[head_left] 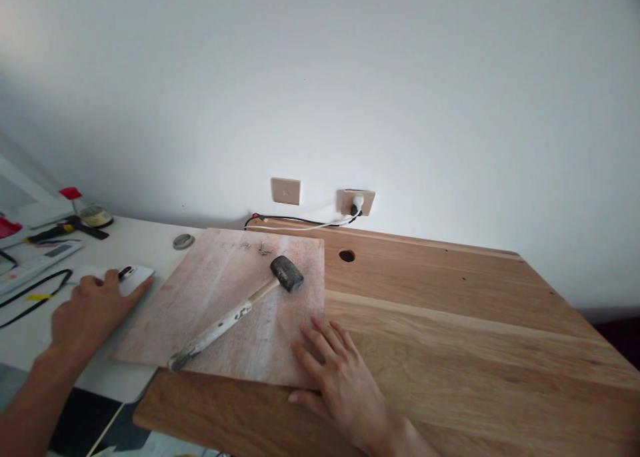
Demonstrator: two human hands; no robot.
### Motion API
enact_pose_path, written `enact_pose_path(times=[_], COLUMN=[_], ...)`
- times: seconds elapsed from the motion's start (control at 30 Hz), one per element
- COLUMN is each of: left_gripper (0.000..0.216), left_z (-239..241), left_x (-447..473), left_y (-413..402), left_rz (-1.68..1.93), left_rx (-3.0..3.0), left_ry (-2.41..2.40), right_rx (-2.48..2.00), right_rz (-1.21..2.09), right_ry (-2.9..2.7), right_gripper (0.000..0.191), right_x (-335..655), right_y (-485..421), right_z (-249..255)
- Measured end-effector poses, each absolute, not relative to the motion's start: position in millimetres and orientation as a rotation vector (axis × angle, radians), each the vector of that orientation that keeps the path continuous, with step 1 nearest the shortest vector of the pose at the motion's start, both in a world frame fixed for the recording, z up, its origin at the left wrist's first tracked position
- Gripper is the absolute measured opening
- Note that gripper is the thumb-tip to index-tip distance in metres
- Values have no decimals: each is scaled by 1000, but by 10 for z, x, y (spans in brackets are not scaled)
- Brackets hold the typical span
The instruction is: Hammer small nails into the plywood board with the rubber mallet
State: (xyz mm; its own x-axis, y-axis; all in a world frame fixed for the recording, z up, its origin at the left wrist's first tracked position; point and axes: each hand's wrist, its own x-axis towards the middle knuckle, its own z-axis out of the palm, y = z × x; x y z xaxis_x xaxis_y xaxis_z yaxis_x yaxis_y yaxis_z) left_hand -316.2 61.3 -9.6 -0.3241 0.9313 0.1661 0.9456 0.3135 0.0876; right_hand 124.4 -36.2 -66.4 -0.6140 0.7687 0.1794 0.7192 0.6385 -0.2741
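Right hand (345, 377): rests spread across board's (200, 283) right edge. Left hand (95, 310): covers phone (133, 281) left of board, grip unclear. Risk: mallet (245, 310) drop off board via bumped handle (215, 331).

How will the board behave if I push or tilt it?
The board lies flat without visible sagging, so it's probably stiff. Its dull face suggests decent grip. Tilted, it might shed the mallet and metal bits, which look loose on top.

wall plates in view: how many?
2, both on the white wall: the left plate, with nothing plugged in, and the right plate, with a white plug in it. No others show.
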Motion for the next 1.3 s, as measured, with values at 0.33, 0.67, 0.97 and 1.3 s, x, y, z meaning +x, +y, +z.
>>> enact_pose_path(times=[0.33, 0.67, 0.97, 1.3], left_gripper=[67, 55, 44, 26], left_z=[-335, -496, -374, -270], left_x=[-3248, -3380, -2887, -1122], left_y=[540, 526, 483, 837], left_rz=[-205, -650, -902, -699], left_rx=[-1669, -1792, -1936, -2946], left_ry=[-2444, -2454, -2141, -1245], right_rx=[-1254, -1225, -1267, -1664], right_rz=[196, -19, -189, -19], right_ry=[-2500, -2541, -2557, -2112], right_gripper=[48, 48, 62, 35], right_x=[1399, 2162, 3268, 3356], right_y=[-474, -713, -1162, -1210], right_z=[-674, -630, -710, -639])
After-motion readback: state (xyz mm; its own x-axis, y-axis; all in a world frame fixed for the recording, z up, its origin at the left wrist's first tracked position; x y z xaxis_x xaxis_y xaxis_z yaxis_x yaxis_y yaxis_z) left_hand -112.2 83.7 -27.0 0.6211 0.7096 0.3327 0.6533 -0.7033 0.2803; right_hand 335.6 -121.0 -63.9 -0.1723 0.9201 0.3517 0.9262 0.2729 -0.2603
